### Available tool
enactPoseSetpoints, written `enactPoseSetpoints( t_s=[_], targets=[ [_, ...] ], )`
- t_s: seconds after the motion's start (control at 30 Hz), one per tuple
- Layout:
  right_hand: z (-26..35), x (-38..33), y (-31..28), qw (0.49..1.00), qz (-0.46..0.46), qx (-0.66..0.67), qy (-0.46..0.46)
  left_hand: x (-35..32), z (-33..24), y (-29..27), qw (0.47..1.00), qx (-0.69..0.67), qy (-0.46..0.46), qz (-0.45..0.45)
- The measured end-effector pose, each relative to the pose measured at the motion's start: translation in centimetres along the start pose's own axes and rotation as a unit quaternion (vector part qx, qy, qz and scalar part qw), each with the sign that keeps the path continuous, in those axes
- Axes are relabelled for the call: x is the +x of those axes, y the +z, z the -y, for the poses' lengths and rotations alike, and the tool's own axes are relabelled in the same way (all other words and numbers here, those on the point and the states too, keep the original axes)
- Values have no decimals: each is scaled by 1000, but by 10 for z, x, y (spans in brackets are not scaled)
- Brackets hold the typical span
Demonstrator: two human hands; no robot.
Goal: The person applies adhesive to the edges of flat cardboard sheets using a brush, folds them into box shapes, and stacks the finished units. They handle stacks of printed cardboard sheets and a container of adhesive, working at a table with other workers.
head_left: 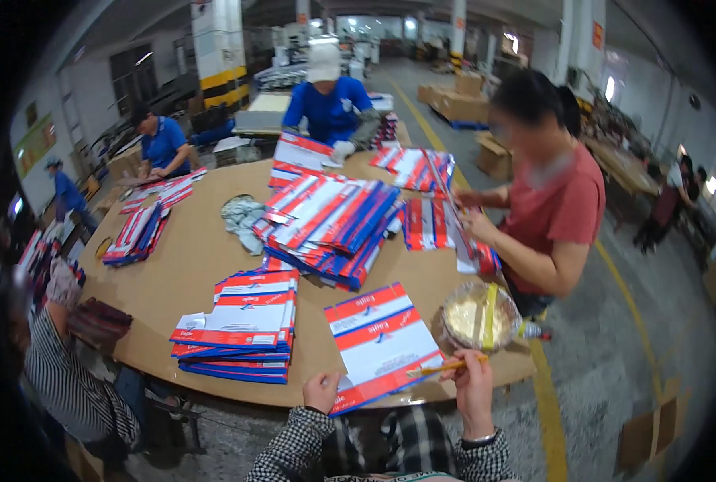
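Note:
Flat before me on the table lies a red, white and blue printed cardboard sheet (382,349). My left hand (321,393) is curled at its lower left corner, fingers closed on the edge. In my right hand (475,391) is a paintbrush (446,367) with a yellowish handle, its bristles touching or just over the sheet's lower right part. Beyond that hand stands a round bowl of pale paste (457,316), with a yellow strip across its top. A stack of similar sheets (237,333) is left of my sheet.
A larger printed pile (326,217) and a crumpled pale cloth (244,221) are farther back on the brown table (189,233). A person in a red shirt (554,201) handles sheets at the right. Another in blue (330,112) works opposite; others sit at the left.

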State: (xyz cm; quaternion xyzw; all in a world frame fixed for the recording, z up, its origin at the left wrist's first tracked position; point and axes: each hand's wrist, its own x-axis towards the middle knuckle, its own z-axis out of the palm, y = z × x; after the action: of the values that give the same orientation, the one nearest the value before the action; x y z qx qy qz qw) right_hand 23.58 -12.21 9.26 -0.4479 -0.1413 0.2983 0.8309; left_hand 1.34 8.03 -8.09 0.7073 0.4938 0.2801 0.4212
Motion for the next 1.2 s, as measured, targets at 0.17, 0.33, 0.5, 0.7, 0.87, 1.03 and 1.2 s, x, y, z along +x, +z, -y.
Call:
enactPoseSetpoints(
  t_s=[0.17,0.33,0.5,0.7,0.87,1.03,1.2],
  targets=[
    [7,0,17,999,25,-21,-35,-6,-29,0,997,69,10,-26],
    [2,-8,38,998,27,-39,-30,-3,-19,-6,999,23,-39,16],
    [0,-9,36,997,39,-67,-24,-3,-26,1,999,-17,-41,-21],
    [-11,2,28,997,13,-77,3,-8,-3,3,999,-11,-18,-40],
    [-11,4,15,993,15,-114,7,-12,2,4,988,-149,24,1],
    [-8,24,-1,992,-3,-126,-17,-15,-29,-10,978,-206,-14,14],
    [-4,38,-3,988,-14,-146,-38,-15,-21,-15,975,-219,-20,29]
  ],
)
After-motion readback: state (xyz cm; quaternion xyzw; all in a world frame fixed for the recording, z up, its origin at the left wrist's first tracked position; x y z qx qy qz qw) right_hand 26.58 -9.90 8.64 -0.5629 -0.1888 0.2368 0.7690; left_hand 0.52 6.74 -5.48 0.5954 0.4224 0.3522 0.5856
